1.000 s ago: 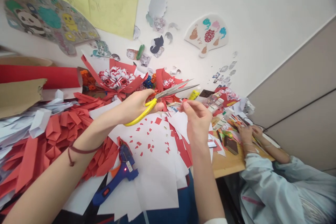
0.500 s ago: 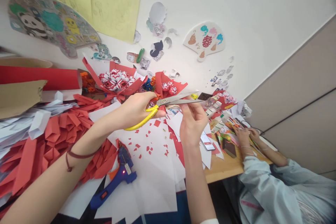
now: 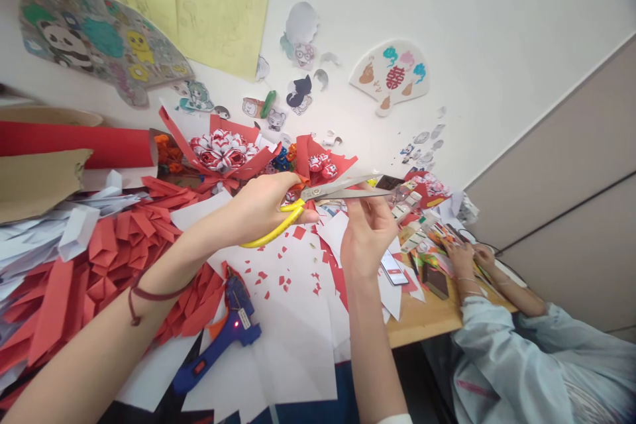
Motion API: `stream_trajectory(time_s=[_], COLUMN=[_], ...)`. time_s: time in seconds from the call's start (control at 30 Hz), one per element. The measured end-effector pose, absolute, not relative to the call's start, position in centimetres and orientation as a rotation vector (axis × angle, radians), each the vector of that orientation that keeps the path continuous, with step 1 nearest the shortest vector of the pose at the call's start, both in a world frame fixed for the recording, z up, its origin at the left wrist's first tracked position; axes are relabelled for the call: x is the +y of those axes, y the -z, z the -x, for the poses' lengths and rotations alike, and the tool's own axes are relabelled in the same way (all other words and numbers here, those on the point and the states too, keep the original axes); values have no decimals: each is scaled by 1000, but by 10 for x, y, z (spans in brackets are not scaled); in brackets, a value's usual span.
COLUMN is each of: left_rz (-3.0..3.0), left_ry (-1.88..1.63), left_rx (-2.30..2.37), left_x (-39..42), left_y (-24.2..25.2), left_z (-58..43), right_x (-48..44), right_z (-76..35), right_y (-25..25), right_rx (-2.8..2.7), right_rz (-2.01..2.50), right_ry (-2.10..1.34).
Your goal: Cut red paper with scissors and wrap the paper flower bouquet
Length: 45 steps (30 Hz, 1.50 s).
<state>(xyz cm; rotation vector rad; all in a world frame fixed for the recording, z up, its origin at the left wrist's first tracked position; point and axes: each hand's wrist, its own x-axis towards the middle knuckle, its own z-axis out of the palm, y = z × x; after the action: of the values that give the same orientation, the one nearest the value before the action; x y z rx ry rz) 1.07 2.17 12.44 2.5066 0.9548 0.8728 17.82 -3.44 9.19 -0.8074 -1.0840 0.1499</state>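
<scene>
My left hand (image 3: 265, 209) is closed round the yellow handles of a pair of scissors (image 3: 325, 193), whose blades are parted and point right. Beside the blades is my right hand (image 3: 370, 228), its fingers bent and pressed together close to the tips. Whatever they pinch is hidden behind the blades and fingers. Below lie white paper sheets (image 3: 288, 344) strewn with small red paper scraps (image 3: 283, 280). A blue glue gun (image 3: 233, 324) with a lit red light rests on the left part of these sheets.
Folded red paper pieces (image 3: 119, 245) and white ones (image 3: 79, 232) heap up at left. Paper flower bouquets (image 3: 223, 151) stand behind my hands. A phone (image 3: 394, 269) lies to the right. Farther right, a co-worker's hands (image 3: 462, 258) are over the cluttered wooden table (image 3: 427, 321).
The view has shifted very slightly. Both hands and the scissors sit a touch farther right, with the blades still parted. The glue gun and scraps stay in place.
</scene>
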Motion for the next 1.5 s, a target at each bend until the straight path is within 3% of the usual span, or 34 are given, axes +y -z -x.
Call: stream_trajectory(time_s=[1.5], left_rz=[-2458], left_ry=[-858], left_rx=[920], left_x=[19], left_y=[-119], left_z=[-19], right_x=[-29], right_z=[-164], right_y=[-88], right_rx=[-871], right_rz=[656], right_ry=[-159])
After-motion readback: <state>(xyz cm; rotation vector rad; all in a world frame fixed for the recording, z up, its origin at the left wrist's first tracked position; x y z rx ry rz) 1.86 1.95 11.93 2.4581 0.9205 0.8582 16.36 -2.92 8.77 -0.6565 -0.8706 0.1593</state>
